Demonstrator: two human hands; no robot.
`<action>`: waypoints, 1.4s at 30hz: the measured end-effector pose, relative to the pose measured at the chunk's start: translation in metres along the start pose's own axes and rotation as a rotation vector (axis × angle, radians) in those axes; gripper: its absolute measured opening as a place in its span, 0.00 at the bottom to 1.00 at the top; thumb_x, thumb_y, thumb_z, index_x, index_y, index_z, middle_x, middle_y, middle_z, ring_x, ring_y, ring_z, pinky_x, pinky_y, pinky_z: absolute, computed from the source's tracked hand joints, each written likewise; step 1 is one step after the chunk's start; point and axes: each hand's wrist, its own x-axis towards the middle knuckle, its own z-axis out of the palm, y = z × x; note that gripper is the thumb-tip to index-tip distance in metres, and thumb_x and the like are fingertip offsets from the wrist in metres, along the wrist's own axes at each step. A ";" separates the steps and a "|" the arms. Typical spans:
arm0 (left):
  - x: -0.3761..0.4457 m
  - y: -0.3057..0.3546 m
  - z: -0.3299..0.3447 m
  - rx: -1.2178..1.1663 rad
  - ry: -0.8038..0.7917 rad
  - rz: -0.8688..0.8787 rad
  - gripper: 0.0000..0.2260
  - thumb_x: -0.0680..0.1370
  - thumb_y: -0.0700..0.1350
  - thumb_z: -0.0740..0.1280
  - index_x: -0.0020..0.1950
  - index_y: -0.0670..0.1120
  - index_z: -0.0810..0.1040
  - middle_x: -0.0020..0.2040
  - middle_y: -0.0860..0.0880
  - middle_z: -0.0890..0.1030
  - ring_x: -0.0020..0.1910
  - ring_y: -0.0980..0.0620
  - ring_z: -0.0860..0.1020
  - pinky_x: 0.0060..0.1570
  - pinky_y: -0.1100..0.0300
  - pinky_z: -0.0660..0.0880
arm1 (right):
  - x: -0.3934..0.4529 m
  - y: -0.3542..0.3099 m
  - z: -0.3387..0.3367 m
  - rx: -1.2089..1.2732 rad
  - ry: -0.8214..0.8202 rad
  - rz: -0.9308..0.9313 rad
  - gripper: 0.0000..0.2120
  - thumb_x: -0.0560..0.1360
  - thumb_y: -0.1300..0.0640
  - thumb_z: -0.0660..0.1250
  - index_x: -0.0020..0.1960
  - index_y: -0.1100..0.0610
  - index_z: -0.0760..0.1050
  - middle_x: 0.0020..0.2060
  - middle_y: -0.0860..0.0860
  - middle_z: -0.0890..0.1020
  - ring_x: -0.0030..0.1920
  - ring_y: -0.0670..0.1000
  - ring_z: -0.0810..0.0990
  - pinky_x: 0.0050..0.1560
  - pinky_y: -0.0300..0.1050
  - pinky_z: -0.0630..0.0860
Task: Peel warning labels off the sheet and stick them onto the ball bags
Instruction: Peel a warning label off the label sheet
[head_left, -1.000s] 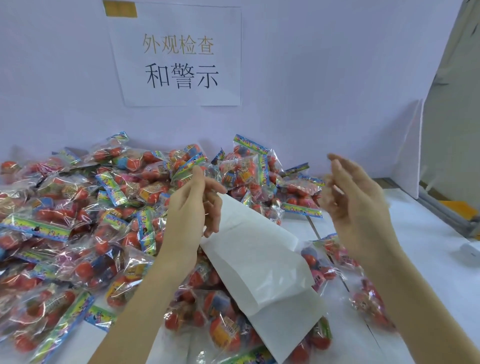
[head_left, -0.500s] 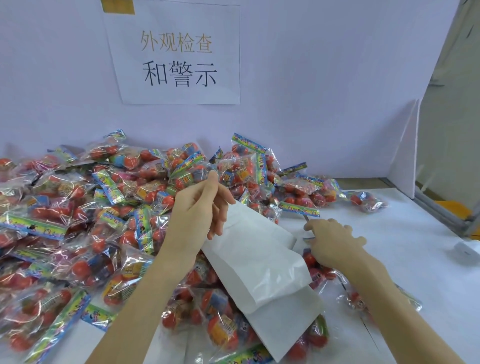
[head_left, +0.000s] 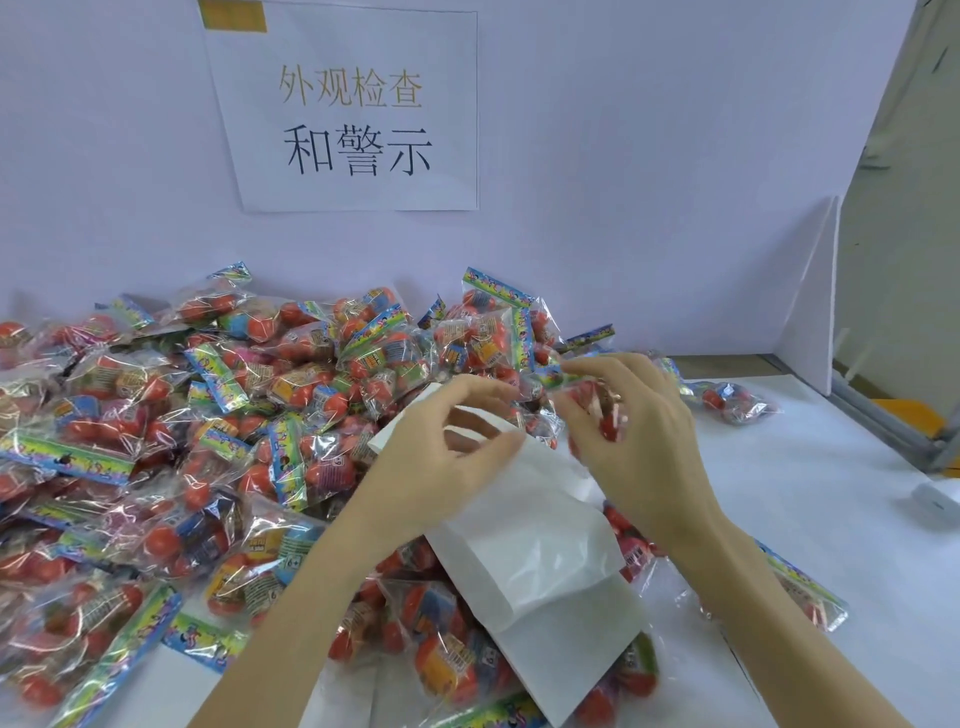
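Note:
My left hand (head_left: 441, 462) pinches the upper edge of a white label sheet (head_left: 540, 561), which hangs down over the bags in front of me. Its plain side faces me, so no labels show. My right hand (head_left: 639, 441) grips a clear ball bag (head_left: 597, 405) with red balls inside, raised just right of my left fingertips. The two hands almost touch above the sheet's top. A large pile of ball bags (head_left: 208, 441) with colourful header cards covers the left and middle of the white table (head_left: 810, 499).
A single bag (head_left: 737, 400) lies at the back right, and another bag (head_left: 802, 592) lies under my right forearm. A small white object (head_left: 935, 501) sits at the right edge. A paper sign (head_left: 353, 109) hangs on the back wall; a white side panel (head_left: 815, 306) stands at the right.
My right hand dropped from the air to the table, took hold of a ball bag, then lifted it up beside my left hand. The left hand kept the sheet almost still.

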 end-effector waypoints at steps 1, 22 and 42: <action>-0.001 -0.002 0.002 0.025 -0.062 0.006 0.20 0.76 0.43 0.78 0.66 0.55 0.79 0.56 0.57 0.83 0.54 0.58 0.83 0.54 0.60 0.81 | -0.001 -0.006 0.001 0.091 0.015 -0.017 0.10 0.79 0.55 0.73 0.60 0.50 0.83 0.55 0.46 0.82 0.60 0.50 0.79 0.63 0.41 0.72; 0.000 0.002 0.009 -0.356 0.124 -0.048 0.19 0.75 0.52 0.76 0.65 0.54 0.82 0.55 0.50 0.88 0.51 0.42 0.86 0.55 0.53 0.83 | 0.008 0.001 -0.004 0.891 -0.052 0.531 0.07 0.73 0.52 0.70 0.43 0.53 0.86 0.44 0.55 0.84 0.47 0.53 0.79 0.54 0.60 0.75; 0.001 0.000 0.003 -0.320 0.208 -0.098 0.13 0.77 0.55 0.70 0.49 0.48 0.89 0.45 0.47 0.89 0.42 0.47 0.86 0.51 0.58 0.84 | 0.001 -0.012 -0.003 0.638 0.005 0.218 0.08 0.81 0.48 0.69 0.54 0.52 0.81 0.31 0.55 0.77 0.26 0.47 0.64 0.27 0.36 0.63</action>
